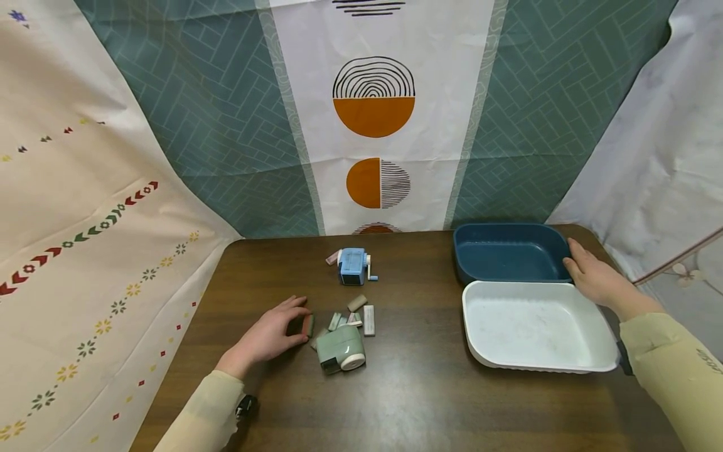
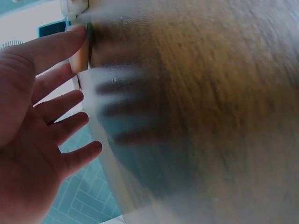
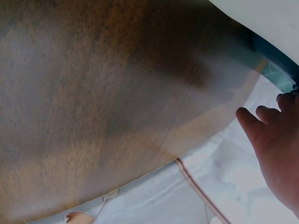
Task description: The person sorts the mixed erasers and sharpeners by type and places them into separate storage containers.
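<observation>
My left hand [image 1: 268, 336] pinches a small red-and-green block, apparently an eraser [image 1: 308, 325], between thumb and index finger; its other fingers are spread in the left wrist view. Just right of it several small blocks like erasers, among them a whitish one [image 1: 369, 321] and a tan one [image 1: 357, 303], lie around a green pencil sharpener [image 1: 341, 349]. Farther back stands a blue crank pencil sharpener [image 1: 353, 266], a pink block [image 1: 332, 257] beside it. My right hand [image 1: 595, 279] holds the right rim of a dark blue bin [image 1: 469, 267], its fingertips partly hidden in the right wrist view.
A white bin [image 1: 480, 355] stands in front of the blue one, their rims close together. Both are on the right of the brown wooden table [image 1: 412, 402]. Patterned cloths [image 1: 220, 107] hang behind the table and along both sides.
</observation>
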`<state>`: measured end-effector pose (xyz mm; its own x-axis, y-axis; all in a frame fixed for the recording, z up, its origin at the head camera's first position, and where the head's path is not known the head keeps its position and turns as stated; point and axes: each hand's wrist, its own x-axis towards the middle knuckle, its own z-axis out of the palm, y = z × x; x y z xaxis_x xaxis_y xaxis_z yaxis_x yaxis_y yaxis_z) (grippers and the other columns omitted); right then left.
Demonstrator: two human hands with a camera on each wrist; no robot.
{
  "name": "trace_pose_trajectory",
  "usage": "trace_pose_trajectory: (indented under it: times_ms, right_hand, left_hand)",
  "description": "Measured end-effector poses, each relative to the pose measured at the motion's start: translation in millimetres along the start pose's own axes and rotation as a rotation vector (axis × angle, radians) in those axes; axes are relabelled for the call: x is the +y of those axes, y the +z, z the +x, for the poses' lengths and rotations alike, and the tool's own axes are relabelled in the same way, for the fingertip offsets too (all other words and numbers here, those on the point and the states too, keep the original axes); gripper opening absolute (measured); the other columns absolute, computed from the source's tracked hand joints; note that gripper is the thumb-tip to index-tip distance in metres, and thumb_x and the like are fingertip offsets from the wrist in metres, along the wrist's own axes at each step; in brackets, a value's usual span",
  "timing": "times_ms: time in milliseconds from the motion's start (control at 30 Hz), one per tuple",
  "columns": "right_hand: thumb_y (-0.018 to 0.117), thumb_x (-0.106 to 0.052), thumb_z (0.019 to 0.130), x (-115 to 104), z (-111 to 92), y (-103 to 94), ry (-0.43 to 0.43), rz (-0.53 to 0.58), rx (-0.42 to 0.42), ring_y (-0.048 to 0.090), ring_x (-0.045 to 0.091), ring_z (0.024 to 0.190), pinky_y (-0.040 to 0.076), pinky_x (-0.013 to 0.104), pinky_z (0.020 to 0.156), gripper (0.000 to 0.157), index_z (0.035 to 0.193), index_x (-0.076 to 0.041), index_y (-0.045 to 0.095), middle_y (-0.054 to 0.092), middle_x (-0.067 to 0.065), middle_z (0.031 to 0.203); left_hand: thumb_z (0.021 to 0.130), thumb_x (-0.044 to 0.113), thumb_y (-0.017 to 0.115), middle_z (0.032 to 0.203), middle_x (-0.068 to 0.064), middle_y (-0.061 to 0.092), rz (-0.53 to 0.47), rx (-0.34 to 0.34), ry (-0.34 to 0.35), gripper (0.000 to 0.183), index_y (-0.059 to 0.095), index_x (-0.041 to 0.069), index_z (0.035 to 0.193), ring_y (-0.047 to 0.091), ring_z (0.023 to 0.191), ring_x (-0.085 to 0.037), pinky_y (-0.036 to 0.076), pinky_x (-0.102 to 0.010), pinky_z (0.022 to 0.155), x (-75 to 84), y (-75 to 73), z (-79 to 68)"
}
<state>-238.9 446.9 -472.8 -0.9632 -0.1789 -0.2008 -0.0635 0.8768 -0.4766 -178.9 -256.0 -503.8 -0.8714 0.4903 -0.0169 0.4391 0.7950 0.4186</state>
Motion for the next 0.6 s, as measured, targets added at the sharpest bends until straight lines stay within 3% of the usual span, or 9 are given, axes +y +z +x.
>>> trace_pose_trajectory:
  times_ms: [267, 600]
  right_hand:
    - [0.019, -0.033, 0.119, -1, -1, -1.5, 0.003, 0.003, -0.004, -0.002, 0.066, 0.152, 0.003, 0.073, 0.122, 0.071, 0.160, 0.015, -0.014, -0.010, 0.045, 0.164]
    - [0.020, -0.036, 0.119, -4, 2, 1.4, -0.002, -0.013, -0.003, 0.001, 0.065, 0.153, 0.006, 0.073, 0.122, 0.073, 0.161, 0.013, -0.013, -0.007, 0.043, 0.166]
  left_hand:
    - [0.091, 0.025, 0.088, 0.158, -0.020, 0.054, -0.004, 0.071, -0.045, 0.048, 0.071, 0.004, 0.131, 0.045, 0.150, -0.041, 0.041, -0.060, 0.117, 5.9, -6.6, 3.7]
    - [0.091, 0.028, 0.089, 0.157, -0.019, 0.055, -0.003, 0.154, -0.030, 0.040, 0.073, 0.009, 0.122, 0.048, 0.148, -0.039, 0.043, -0.060, 0.115, 17.5, -13.1, 9.7]
